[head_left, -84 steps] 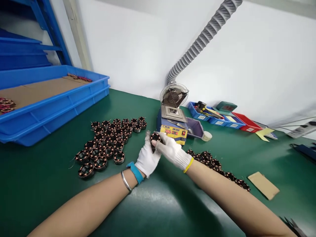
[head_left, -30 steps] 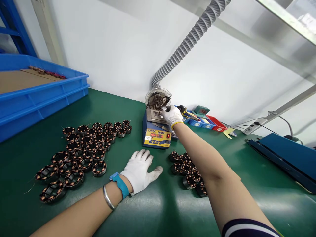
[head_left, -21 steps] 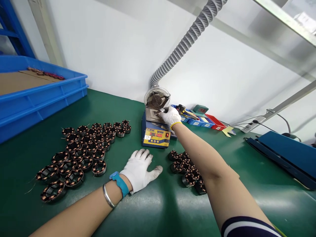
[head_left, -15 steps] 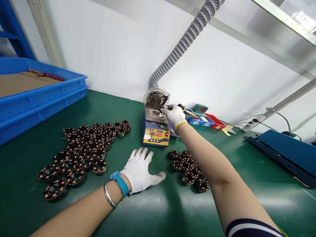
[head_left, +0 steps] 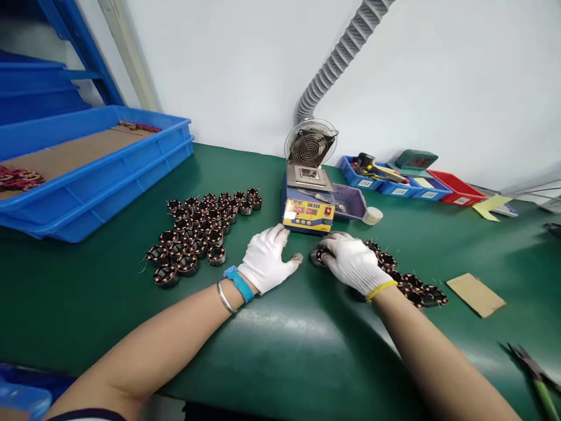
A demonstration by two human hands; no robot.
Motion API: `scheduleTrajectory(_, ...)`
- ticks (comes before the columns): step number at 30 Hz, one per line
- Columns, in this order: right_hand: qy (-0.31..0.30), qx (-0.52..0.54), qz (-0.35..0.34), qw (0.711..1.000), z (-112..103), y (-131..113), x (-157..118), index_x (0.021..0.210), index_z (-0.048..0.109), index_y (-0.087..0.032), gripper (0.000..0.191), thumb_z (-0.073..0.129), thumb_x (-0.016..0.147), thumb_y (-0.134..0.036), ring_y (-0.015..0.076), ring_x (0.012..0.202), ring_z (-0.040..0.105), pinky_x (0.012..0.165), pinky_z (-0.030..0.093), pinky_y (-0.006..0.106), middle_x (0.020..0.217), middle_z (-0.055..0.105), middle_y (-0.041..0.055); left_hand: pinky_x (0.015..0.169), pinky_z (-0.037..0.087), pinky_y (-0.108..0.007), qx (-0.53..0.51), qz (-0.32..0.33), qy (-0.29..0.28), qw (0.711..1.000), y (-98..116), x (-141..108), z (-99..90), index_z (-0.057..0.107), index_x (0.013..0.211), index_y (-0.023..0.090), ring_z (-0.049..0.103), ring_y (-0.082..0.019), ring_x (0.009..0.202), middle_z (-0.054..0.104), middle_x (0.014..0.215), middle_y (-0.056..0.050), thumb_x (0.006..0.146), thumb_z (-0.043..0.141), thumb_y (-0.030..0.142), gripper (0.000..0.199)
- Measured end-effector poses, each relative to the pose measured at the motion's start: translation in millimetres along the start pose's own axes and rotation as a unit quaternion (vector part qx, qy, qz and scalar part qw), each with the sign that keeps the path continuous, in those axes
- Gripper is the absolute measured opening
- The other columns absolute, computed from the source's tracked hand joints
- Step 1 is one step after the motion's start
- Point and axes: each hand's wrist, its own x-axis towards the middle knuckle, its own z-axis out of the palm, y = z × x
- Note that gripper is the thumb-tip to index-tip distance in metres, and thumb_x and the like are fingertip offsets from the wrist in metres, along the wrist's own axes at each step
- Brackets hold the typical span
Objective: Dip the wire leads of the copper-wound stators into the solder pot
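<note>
My left hand [head_left: 267, 266], in a white glove with a blue wristband, lies flat on the green mat [head_left: 284, 345] with fingers spread, holding nothing. My right hand [head_left: 350, 263], also gloved, rests on the mat just right of it, fingers curled around a copper-wound stator ring [head_left: 321, 256] at the near end of the right-hand row of stators [head_left: 412, 286]. A larger group of several stators [head_left: 197, 234] sits to the left. The blue and yellow solder pot [head_left: 308, 204] stands just behind both hands.
A grey extraction hose with a round fan guard [head_left: 310, 146] rises behind the pot. Stacked blue crates [head_left: 100, 169] lined with cardboard fill the left. Small blue and red bins [head_left: 394, 181] line the back wall. A cardboard piece [head_left: 477, 294] and pliers [head_left: 532, 368] lie right.
My right hand has come back from the solder pot down to the mat, with a stator in it, by the right-hand row. My left hand stayed flat. The view tilted down.
</note>
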Motion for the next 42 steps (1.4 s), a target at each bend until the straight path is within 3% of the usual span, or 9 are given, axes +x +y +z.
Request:
scheduleTrajectory(3, 0.144, 0.001, 0.006, 0.99, 8.9, -1.3, -5.8, 0.104, 0.068, -0.012, 0.028, 0.054, 0.082, -0.022, 0.0346, 0.113, 0.052, 0.093, 0.043, 0.047, 0.113, 0.064, 0.0155, 0.097, 0.044, -0.043, 0.081, 0.018, 0.03, 0.996, -6.4, -10.7, -16.7, 0.062, 0.11, 0.013, 0.054, -0.031, 0.117, 0.055, 0.132, -0.016, 0.08, 0.059, 0.046, 0.045)
scheduleTrajectory(6, 0.265, 0.091, -0.12, 0.952, 25.2, -22.7, -24.8, 0.11, 0.063, -0.013, 0.031, 0.051, 0.083, -0.022, 0.0299, 0.113, 0.051, 0.097, 0.042, 0.046, 0.113, 0.063, 0.015, 0.098, 0.042, -0.047, 0.188, -0.003, 0.032, 0.982, -20.8, -25.6, -49.6, 0.068, 0.091, 0.013, 0.049, -0.036, 0.122, 0.05, 0.137, -0.019, 0.08, 0.055, 0.051, 0.041)
scheduleTrajectory(9, 0.224, 0.186, -0.312, 0.904, 47.5, -60.4, -46.2, 0.11, 0.06, -0.016, 0.031, 0.053, 0.082, -0.026, 0.0255, 0.113, 0.051, 0.098, 0.043, 0.042, 0.112, 0.063, 0.0112, 0.094, 0.041, -0.054, 0.311, -0.098, 0.007, 0.945, -35.5, -40.2, -84.2, 0.068, 0.078, 0.014, 0.046, -0.042, 0.122, 0.052, 0.133, -0.021, 0.078, 0.054, 0.056, 0.044)
scheduleTrajectory(12, 0.136, 0.23, -0.376, 0.887, 61.4, -89.4, -51.9, 0.112, 0.059, -0.016, 0.036, 0.06, 0.08, -0.034, 0.0255, 0.113, 0.053, 0.093, 0.045, 0.04, 0.114, 0.063, 0.0098, 0.096, 0.041, -0.052, 0.366, -0.131, -0.045, 0.92, -38.1, -47.7, -101.8, 0.067, 0.078, 0.016, 0.046, -0.039, 0.124, 0.057, 0.128, -0.017, 0.079, 0.052, 0.052, 0.038)
scheduleTrajectory(21, 0.098, 0.34, -0.101, 0.93, 53.4, -67.9, -33.6, 0.117, 0.061, -0.021, 0.042, 0.067, 0.079, -0.037, 0.0247, 0.109, 0.056, 0.092, 0.045, 0.038, 0.118, 0.063, 0.0069, 0.063, 0.049, -0.035, 0.211, -0.196, -0.248, 0.925, -10.6, -28.6, -70.4, 0.057, 0.103, 0.022, 0.068, -0.031, 0.081, 0.07, 0.093, -0.011, 0.086, 0.043, 0.047, 0.033)
scheduleTrajectory(25, 0.094, 0.355, -0.001, 0.93, 51.3, -64.8, -31.1, 0.122, 0.059, -0.024, 0.046, 0.065, 0.079, -0.037, 0.0266, 0.111, 0.055, 0.091, 0.046, 0.041, 0.12, 0.061, 0.0073, 0.064, 0.048, -0.035, 0.187, -0.172, -0.236, 0.938, 2.8, -11.5, -49.3, 0.055, 0.1, 0.021, 0.068, -0.032, 0.083, 0.069, 0.087, -0.011, 0.083, 0.048, 0.048, 0.032)
scheduleTrajectory(30, 0.096, 0.383, 0.028, 0.918, 50.9, -64.0, -30.2, 0.123, 0.059, -0.024, 0.046, 0.063, 0.077, -0.029, 0.0246, 0.111, 0.056, 0.092, 0.046, 0.038, 0.121, 0.062, 0.0054, 0.073, 0.052, -0.036, 0.103, -0.169, -0.164, 0.966, 6.3, 2.0, -32.4, 0.046, 0.126, 0.02, 0.066, -0.031, 0.095, 0.06, 0.12, -0.014, 0.061, 0.07, 0.057, 0.079)
scheduleTrajectory(36, 0.076, 0.408, 0.074, 0.907, 42.5, -60.5, -30.3, 0.124, 0.059, -0.026, 0.046, 0.062, 0.078, -0.033, 0.0248, 0.109, 0.059, 0.09, 0.048, 0.038, 0.119, 0.064, 0.0037, 0.082, 0.052, -0.035, -0.024, -0.088, -0.158, 0.983, -6.9, -1.2, -13.4, 0.064, 0.094, 0.021, 0.066, -0.025, 0.091, 0.066, 0.103, -0.006, 0.073, 0.062, 0.037, 0.026)
scheduleTrajectory(42, 0.021, 0.494, 0.061, 0.867, 39.6, -69.2, -29.6, 0.128, 0.056, -0.026, 0.046, 0.055, 0.083, -0.038, 0.0245, 0.107, 0.06, 0.091, 0.048, 0.039, 0.116, 0.065, 0.004, 0.085, 0.055, -0.033, -0.157, -0.086, -0.03, 0.983, -3.3, -14.9, -11.7, 0.06, 0.093, 0.019, 0.066, -0.021, 0.093, 0.066, 0.11, -0.007, 0.068, 0.062, 0.029, 0.027)
